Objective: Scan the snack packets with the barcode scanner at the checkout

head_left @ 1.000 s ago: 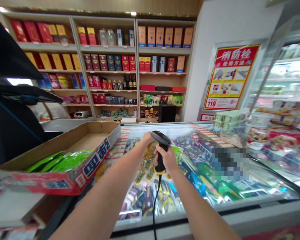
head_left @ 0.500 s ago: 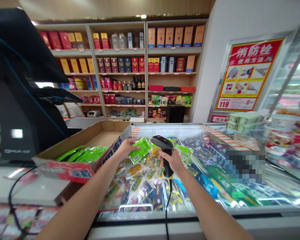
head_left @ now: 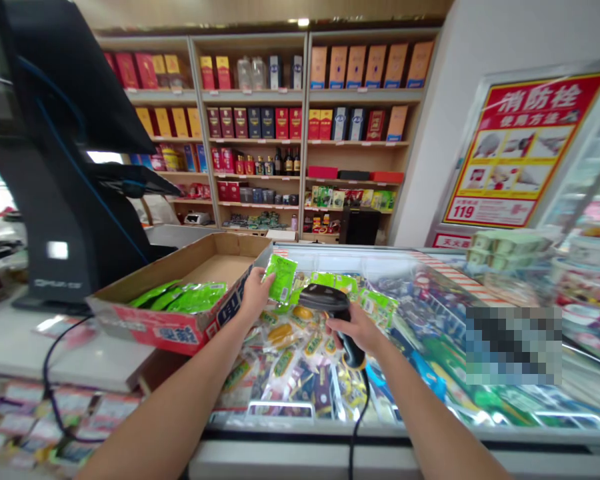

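Observation:
My left hand (head_left: 257,293) pinches a green snack packet (head_left: 282,277) by its left edge, holding it upright above the freezer lid. In my right hand (head_left: 357,327) is a black barcode scanner (head_left: 325,298), gripped by its handle, its head pointing left toward the packet. Its cable (head_left: 361,413) hangs down over the freezer's front. More green packets (head_left: 335,281) and yellow snack packs (head_left: 280,335) lie beneath and behind both hands. Left of my left hand stands a cardboard box (head_left: 230,250) with several green packets (head_left: 200,297) inside.
A black checkout terminal (head_left: 80,220) rises at the left on a white counter (head_left: 30,360). The glass-topped freezer (head_left: 440,320) spans the front. Egg cartons (head_left: 510,247) and tubs (head_left: 587,273) are stacked on the right. Shelves of boxed goods (head_left: 255,123) line the back wall.
My left hand has raised and turned the green packet more upright. The scanner has tilted, its handle swinging right, and its head faces the packet. The view has shifted slightly left.

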Motion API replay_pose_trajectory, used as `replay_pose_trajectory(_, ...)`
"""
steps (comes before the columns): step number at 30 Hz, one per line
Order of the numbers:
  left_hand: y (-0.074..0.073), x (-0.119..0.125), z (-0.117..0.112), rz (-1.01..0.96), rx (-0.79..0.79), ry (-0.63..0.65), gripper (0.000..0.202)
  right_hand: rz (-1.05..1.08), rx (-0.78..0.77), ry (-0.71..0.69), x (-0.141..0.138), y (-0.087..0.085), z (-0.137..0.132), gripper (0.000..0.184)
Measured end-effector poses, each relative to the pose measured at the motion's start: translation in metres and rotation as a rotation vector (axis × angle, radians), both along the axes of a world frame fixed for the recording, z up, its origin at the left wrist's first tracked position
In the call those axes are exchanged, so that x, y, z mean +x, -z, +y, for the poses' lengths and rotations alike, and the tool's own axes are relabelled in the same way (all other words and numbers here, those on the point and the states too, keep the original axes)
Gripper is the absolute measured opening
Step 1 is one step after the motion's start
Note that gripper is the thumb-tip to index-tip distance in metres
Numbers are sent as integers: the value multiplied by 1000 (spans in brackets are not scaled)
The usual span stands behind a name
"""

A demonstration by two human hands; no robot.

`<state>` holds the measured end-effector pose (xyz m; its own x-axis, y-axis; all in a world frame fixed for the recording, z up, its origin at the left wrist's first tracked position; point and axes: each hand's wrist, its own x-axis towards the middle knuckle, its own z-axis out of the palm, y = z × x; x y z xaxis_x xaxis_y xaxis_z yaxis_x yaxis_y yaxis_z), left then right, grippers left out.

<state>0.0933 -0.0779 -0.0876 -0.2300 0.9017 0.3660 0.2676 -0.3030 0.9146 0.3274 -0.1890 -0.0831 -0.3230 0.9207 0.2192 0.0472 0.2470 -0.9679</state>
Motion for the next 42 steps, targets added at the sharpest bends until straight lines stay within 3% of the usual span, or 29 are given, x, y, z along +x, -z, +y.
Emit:
replay_pose_trajectory(3,-5,-3,-5,246,152,-60,14,-109,13,-17,3,2,0,22)
replay_pose_trajectory(6,-7,-1,-10,345,172,-48,16,-159,21,-17,5,3,1,23)
replay_pose_trajectory(20,-14,3,-19,343,64,-29,16,-217,43,-29,1,-2,-4,20)
replay_pose_trajectory(27,-15,2,-22,417,154,-58,14,-181,6,-21,-1,-2,-4,20)
replay_pose_trajectory(30,-25,-1,-27,434,161,-81,17,-124,-22,-35,-7,-2,-3,23)
replay_pose_trajectory(35,-62,-21,-37,433,164,-187,19,-30,-45,-25,-34,-13,2,26)
replay_pose_trajectory(38,-81,-45,-42,425,172,-255,18,-12,-46,-43,-59,-31,4,26)
replay_pose_trajectory(42,-93,-94,-50,457,171,-395,22,14,-22,-70,-100,-54,7,24)
